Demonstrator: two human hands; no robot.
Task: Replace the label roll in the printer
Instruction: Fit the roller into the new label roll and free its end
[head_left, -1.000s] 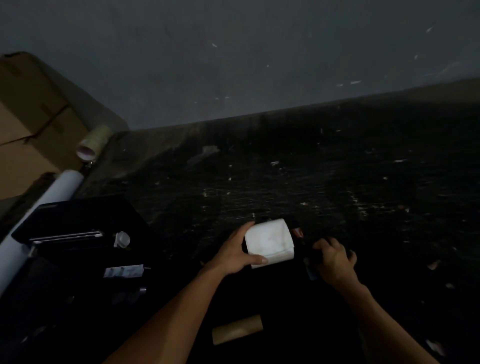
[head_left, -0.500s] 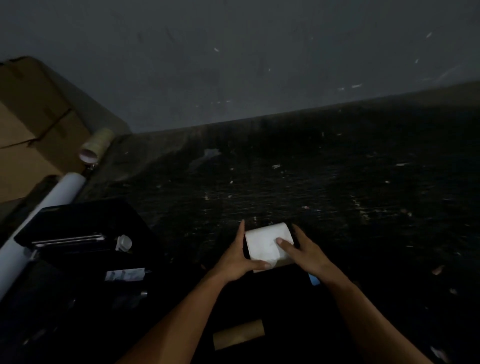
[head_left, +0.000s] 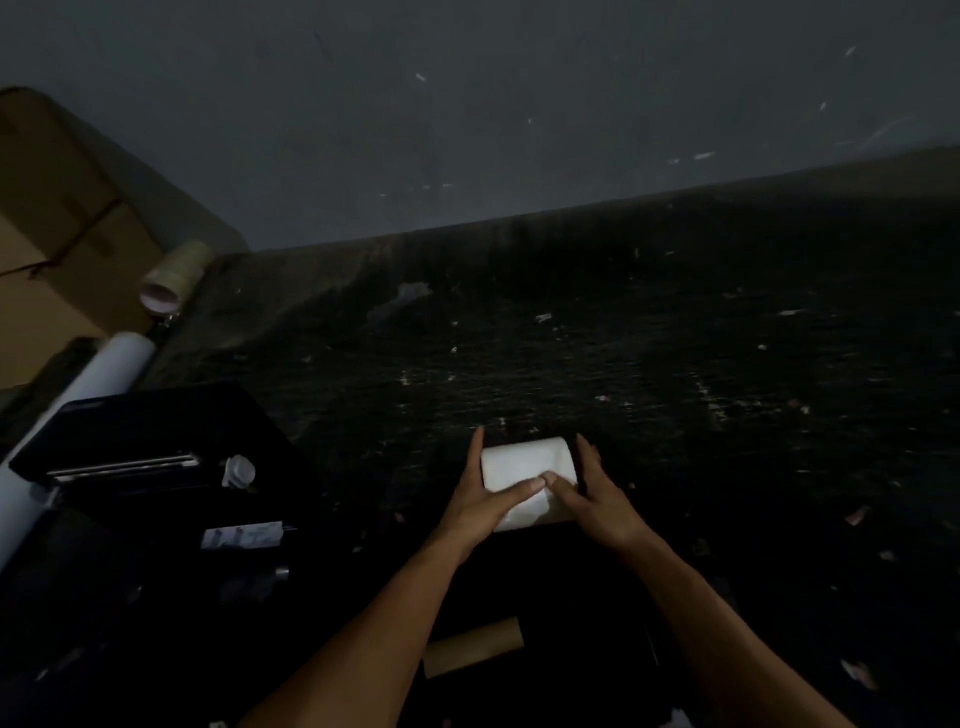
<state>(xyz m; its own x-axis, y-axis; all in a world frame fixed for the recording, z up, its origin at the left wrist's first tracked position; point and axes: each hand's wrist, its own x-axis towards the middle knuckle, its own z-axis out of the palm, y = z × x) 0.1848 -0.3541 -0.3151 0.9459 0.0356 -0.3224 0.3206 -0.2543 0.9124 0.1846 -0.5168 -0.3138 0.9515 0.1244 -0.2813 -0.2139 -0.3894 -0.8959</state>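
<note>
Light: very dim, dark floor (head_left: 675, 364) w/ pale specks, grey wall (head_left: 467, 104) behind.
Roll: white label roll (head_left: 524, 467), lying on its side, axis running left-right, centre of view, low over the floor. Whether it rests on the floor or is lifted: can't tell.
Left hand: left hand (head_left: 480, 501) wraps roll's left end; fingers up along the end face, thumb laid across the front of the roll. Gripping roll.
Right hand: right hand (head_left: 597, 501) on roll's right end; fingers up along that end, thumb across the front, tip meeting the left thumb near the roll's middle. Also gripping roll.
Roll vs hands: roll sits between both palms, held from both ends; top & upper front showing, lower front partly covered by thumbs. A loose paper edge hangs below the thumbs.
Dark part: sth black just behind roll's right end, by the right fingers; too dark to ID.
Printer: black printer (head_left: 156, 457), lid open, left of the hands & well apart from roll; metal bar & small white knob visible inside.
Core: brown cardboard core (head_left: 472, 647) on the floor nearer the camera, between the forearms, not touched.
Far left: white tube (head_left: 104, 374) leaning, tape roll (head_left: 174, 280) above it, box (head_left: 47, 260) at the edge.
</note>
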